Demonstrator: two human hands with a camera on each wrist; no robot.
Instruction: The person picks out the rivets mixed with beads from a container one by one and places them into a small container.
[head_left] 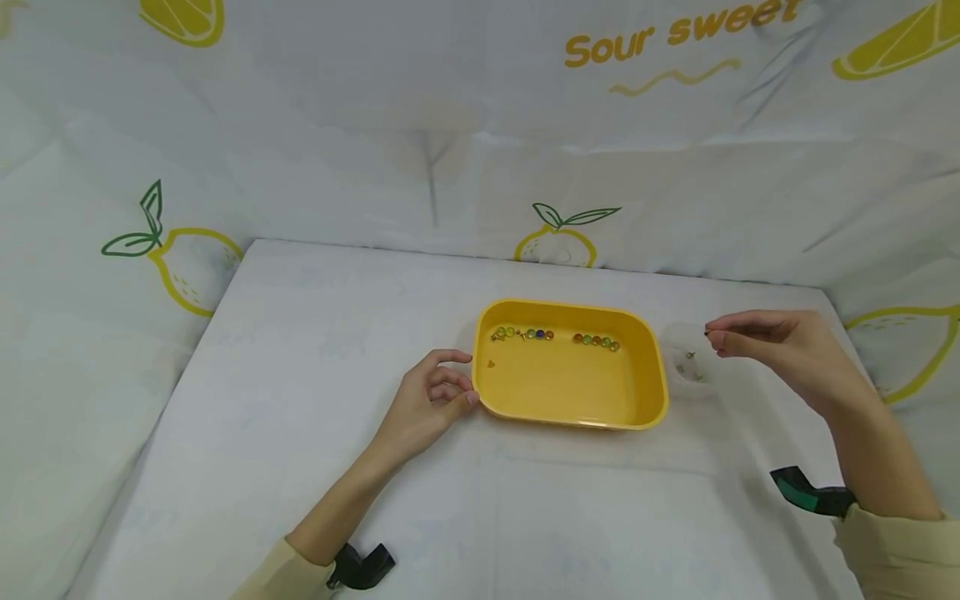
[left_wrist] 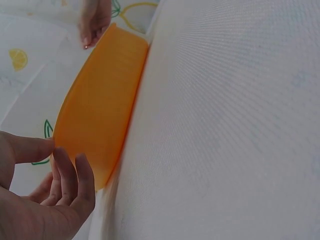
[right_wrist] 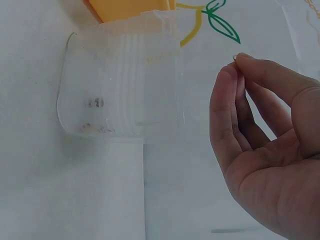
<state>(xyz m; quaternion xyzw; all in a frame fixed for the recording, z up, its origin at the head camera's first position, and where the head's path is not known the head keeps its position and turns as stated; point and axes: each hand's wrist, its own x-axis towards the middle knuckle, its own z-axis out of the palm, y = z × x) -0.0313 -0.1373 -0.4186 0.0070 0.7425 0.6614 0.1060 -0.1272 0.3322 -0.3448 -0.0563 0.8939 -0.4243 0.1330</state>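
On white surface (head_left: 315, 358) we judge transferring: right hand (head_left: 787, 350) pinches perhaps a bead (right_wrist: 235, 58), left hand (head_left: 426, 402) loosely touches yellow tray (head_left: 558, 382); next, steady carrying.

Lemon-print cloth (head_left: 337, 150) walling a table (head_left: 315, 392) suggests a makeshift booth.

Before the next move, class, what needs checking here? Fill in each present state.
1. Left hand touching the yellow tray: ok, at its left end.
2. Clear container upright: ok.
3. Beads inside the tray: ok, towards its far side.
4. Small piece in the right hand: ok, pinched.
5. What that piece is: cannot tell, too small.
6. Right hand above the tray: not ok, right of it.
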